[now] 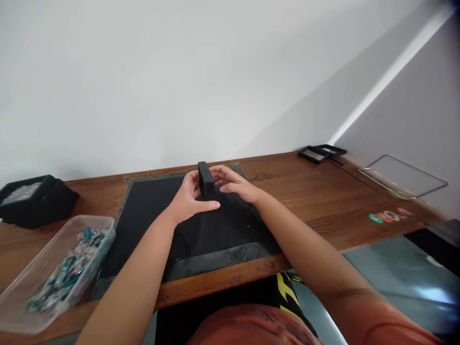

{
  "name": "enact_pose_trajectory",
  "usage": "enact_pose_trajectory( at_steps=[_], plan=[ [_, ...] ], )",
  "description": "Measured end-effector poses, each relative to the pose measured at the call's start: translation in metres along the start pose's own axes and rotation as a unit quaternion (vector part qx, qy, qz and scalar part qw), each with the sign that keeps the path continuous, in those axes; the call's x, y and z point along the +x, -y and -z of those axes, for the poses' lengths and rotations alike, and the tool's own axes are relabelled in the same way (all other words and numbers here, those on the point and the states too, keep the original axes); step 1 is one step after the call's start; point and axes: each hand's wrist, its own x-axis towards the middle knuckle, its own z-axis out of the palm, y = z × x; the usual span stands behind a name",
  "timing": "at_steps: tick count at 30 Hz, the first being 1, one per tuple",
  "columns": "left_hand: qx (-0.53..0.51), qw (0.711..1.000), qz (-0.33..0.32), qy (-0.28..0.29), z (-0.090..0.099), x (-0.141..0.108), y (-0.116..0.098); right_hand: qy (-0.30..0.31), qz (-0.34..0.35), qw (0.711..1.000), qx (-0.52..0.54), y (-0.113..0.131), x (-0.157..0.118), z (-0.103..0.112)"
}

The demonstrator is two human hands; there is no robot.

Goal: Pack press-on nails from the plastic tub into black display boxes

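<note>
A small black frame (206,181) with thick sides stands upright on edge, roughly end-on to me, over the black mat (201,237). My left hand (189,195) is curled around its left side, with the thumb stretched out in front near its lower edge. From the right, my right hand (235,183) reaches to it, the fingers bent behind its far side and the thumb pointing toward it. Fingertips of both hands are partly hidden behind the frame. Whether its bottom edge rests on the mat I cannot tell.
A clear plastic tub (39,258) of small green and teal stones stands at left, before a stack of black frames (39,199). More shallow black frames (314,154), a wire rack (402,177) and several round colourful pieces (391,216) lie right on the wooden table (298,191).
</note>
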Motion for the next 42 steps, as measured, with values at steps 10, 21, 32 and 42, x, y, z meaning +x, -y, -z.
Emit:
enact_pose_trajectory(
  at_steps=[10, 21, 32, 42],
  plan=[
    [0.160, 0.985, -0.066, 0.000, -0.007, -0.006, 0.015, 0.054, -0.018, 0.997, -0.059, 0.013, -0.004, -0.003],
    [0.244, 0.969, -0.037, -0.001, -0.021, -0.011, -0.003, 0.060, 0.023, 0.993, -0.100, 0.029, -0.005, -0.009],
    [0.360, 0.899, -0.214, -0.131, 0.000, 0.001, 0.026, -0.052, 0.052, 0.982, -0.171, 0.025, -0.006, -0.003],
    [0.390, 0.828, -0.325, -0.237, -0.008, 0.010, 0.013, -0.182, 0.154, 0.932, -0.273, 0.037, -0.007, 0.006]
  ],
)
